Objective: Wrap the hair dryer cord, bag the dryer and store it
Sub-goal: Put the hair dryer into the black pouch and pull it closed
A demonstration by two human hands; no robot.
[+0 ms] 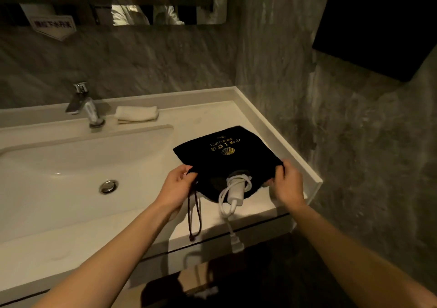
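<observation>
Pinching the limp black cloth drawstring bag (201,156) by its mouth: left hand (176,187) at nine o'clock, right hand (287,185) at three; the stiff white hair dryer (236,190) should slide in.

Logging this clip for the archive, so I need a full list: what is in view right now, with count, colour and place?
bag: one, black with gold print, on the countertop right of the basin
hair dryer: one, white, one end sticking out of the bag's mouth
cord: one, white, wound round the dryer, plug hanging past the countertop's front edge
drawstring: one, dark, dangling from the bag's left corner
towel: one, white, folded, beside the faucet
faucet: one, chrome, behind the basin
basin: one, white, left, with metal drain
mirror: one, back wall
panel: one, black, right wall
left hand: one, pinching the bag's mouth, left side
right hand: one, pinching the bag's mouth, right side
</observation>
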